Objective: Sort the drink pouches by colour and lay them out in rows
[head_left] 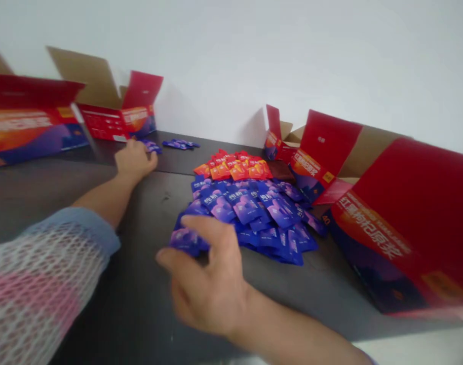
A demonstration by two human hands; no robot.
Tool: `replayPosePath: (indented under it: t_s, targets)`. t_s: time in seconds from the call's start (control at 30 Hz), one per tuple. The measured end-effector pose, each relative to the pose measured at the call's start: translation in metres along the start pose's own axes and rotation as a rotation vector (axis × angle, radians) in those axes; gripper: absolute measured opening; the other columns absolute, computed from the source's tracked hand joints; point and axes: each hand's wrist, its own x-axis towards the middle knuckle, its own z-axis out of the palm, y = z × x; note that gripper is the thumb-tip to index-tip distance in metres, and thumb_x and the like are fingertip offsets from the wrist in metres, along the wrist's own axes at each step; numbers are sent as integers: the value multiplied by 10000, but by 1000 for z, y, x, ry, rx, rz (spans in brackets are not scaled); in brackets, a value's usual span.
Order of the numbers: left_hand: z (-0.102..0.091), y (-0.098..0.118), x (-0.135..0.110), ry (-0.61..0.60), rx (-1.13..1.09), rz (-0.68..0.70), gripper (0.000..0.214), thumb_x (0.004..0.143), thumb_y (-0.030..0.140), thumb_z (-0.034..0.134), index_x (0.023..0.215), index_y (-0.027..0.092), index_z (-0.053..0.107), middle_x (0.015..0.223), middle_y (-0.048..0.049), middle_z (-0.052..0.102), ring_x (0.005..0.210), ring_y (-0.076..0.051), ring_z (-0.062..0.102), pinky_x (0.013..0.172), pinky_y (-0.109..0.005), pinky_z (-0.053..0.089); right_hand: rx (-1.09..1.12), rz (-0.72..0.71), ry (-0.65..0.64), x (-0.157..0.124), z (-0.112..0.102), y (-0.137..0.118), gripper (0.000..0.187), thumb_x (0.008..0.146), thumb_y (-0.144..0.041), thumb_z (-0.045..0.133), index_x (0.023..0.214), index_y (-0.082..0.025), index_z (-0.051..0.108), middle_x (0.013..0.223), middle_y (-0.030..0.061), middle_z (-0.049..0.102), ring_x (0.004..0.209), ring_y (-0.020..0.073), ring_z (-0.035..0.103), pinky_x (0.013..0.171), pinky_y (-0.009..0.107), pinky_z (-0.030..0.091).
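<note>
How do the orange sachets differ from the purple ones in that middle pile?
The orange sachets form a small band at the pile's far edge; the purple sachets make up the much larger near part. The orange sachets lie untouched, while the right hand grips a few purple sachets at the near-left corner. Both are small flat packets overlapping on the dark table.

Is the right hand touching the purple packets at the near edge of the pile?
Touching. The head view shows the right hand pinching a few purple packets, thumb over them and fingers under, at the near-left corner of the pile.
</note>
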Motion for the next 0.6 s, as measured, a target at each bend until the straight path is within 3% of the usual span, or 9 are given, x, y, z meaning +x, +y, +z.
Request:
replayPosePath:
  t_s: [0.07,0.13,0.2,0.27,0.33,0.4,0.5,0.6]
  targets:
    - [17,-6,19,14,35,27,647,968,521,483,1368,24,592,1521,-242,461,1325,-395,501,1074,-499,431,41,-44,16,-6,5,-9,180,928,-252,624,1082,-228,713,1174,30,715,1081,138,657,884,226,571]
    - [37,-12,42,-4,83,29,799,926,624,538,1423,-1,564,1655,-253,300,1491,-447,283,1199,-545,296,50,-16,-91,-10,12,-15,190,967,-311,600,1122,-273,702,1121,-23,748,1044,109,672,857,176,568]
    - [52,-18,63,-179,90,-38,963,878,723,573,1559,52,454,1752,-216,-20,1554,-502,88,1227,-642,157,34,99,-152,-11,18,-19,211,973,-317,594,1159,-299,693,1093,-40,761,1021,117,689,861,180,576]
    - [61,-23,77,-327,66,-66,1029,856,770,585,1614,103,385,1740,-170,-198,1567,-502,-102,1220,-685,35,11,241,-131,-9,23,-19,256,947,-276,605,1190,-283,687,1075,-18,762,993,143,704,860,215,591]
    - [62,-26,82,-436,41,-46,1025,894,760,551,1634,87,325,1759,-180,-68,1573,-456,-118,1218,-673,-23,9,287,-115,-6,25,-18,287,916,-238,620,1195,-260,685,1103,12,753,1006,168,706,856,248,602]
    - [57,-24,79,-521,-8,-32,1007,964,731,461,1664,60,188,1742,-217,133,1569,-390,81,1233,-632,34,10,221,-130,-3,22,-16,261,897,-210,631,1146,-255,698,1185,34,731,1070,184,692,874,269,600]
    - [44,-11,63,-490,25,-103,1080,925,796,454,1643,15,254,1722,-270,143,1518,-451,149,1204,-628,143,-9,73,-113,1,12,-11,215,861,-166,644,1051,-232,722,1296,79,674,1150,211,660,926,305,587]
    - [30,8,37,-298,123,-112,1020,879,777,514,1510,-25,496,1617,-328,355,1465,-494,296,1155,-580,261,-17,-29,-125,4,2,-5,247,824,-144,663,1054,-195,736,1356,136,615,1203,265,630,956,365,581]
